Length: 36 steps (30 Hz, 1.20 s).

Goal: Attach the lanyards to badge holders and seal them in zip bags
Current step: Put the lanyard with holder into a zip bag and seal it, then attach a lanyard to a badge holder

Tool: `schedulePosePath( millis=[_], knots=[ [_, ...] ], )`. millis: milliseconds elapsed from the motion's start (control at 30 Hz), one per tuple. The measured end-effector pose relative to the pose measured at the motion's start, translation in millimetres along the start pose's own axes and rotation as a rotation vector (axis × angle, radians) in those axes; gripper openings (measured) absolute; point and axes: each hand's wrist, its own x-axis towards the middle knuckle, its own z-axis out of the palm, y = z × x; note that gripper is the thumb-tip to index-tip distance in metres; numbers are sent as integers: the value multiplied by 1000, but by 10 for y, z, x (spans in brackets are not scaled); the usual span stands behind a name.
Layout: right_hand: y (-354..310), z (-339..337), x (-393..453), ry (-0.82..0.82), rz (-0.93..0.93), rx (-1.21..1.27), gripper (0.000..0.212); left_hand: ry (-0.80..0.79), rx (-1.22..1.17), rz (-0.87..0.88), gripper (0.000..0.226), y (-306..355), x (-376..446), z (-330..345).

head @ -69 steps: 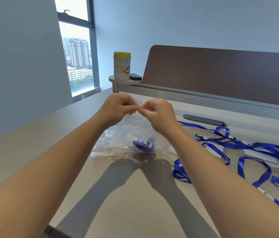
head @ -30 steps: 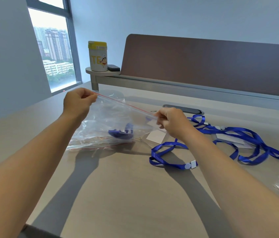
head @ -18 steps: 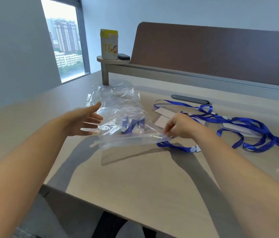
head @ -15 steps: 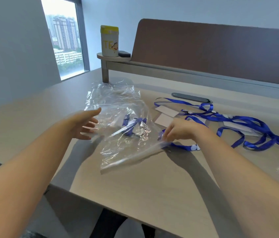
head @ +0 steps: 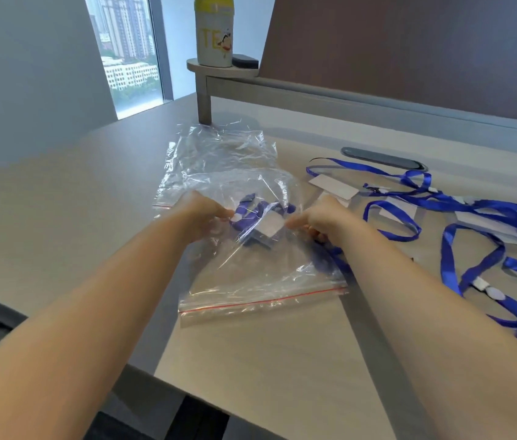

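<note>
A clear zip bag (head: 260, 274) lies flat on the table with its red-lined zip edge toward me. Inside it are a folded blue lanyard (head: 262, 208) and a white badge holder (head: 270, 225). My left hand (head: 201, 217) pinches the bag's left side, and plastic covers its fingertips. My right hand (head: 320, 221) grips the right side, index finger stretched toward the badge holder and the other fingers curled. A second zip bag (head: 219, 150) lies partly under the first, farther from me.
Loose blue lanyards (head: 473, 208) and white badge holders (head: 333, 185) are spread on the table to the right. A yellow-lidded canister (head: 214, 30) stands on a small shelf at the back by the brown divider panel (head: 409, 52). The table's near edge (head: 206, 393) is close to me.
The two hands drew apart along the bag's zip edge. The right hand then swung the bag down flat onto the other bag, zip edge toward me, and the left hand came onto its left side.
</note>
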Motion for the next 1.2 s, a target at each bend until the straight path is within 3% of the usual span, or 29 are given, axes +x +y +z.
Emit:
schedulePosePath(
  millis=[33, 133, 200, 300, 400, 500, 600, 700, 800, 1100, 1200],
  knots=[
    [-12, 1, 5, 2, -15, 4, 10, 3, -5, 35, 26, 23, -17, 7],
    [-45, -50, 23, 26, -94, 20, 37, 14, -15, 129, 22, 125, -102, -9],
    [-102, -147, -65, 57, -162, 66, 41, 4, -56, 173, 38, 251, -178, 3],
    [-157, -393, -279, 113, -251, 195, 32, -41, -90, 240, 43, 501, -320, 124],
    [-76, -704, -498, 151, -270, 382, 6, -119, -77, 300, 38, 690, -453, 416],
    [170, -1060, -663, 336, -246, 442, 21, -219, -96, 333, 44, 752, -580, 838],
    [551, -1450, -803, 562, -184, 407, 27, -310, -76, 373, 35, 759, -714, 1328],
    [960, -1872, -996, 804, -89, 319, 20, -368, 77, 425, 11, 769, -844, 1845],
    [1364, -2289, -1199, 963, -14, 284, 15, -367, 332, 544, 25, 770, -936, 2360],
    [2301, -3070, -1382, 1150, 173, 415, 23, -420, 856, 781, 42, 740, -801, 3723],
    [2563, -3232, -1380, 1179, 265, 348, 26, -404, 1010, 858, 45, 765, -690, 4008]
  ],
)
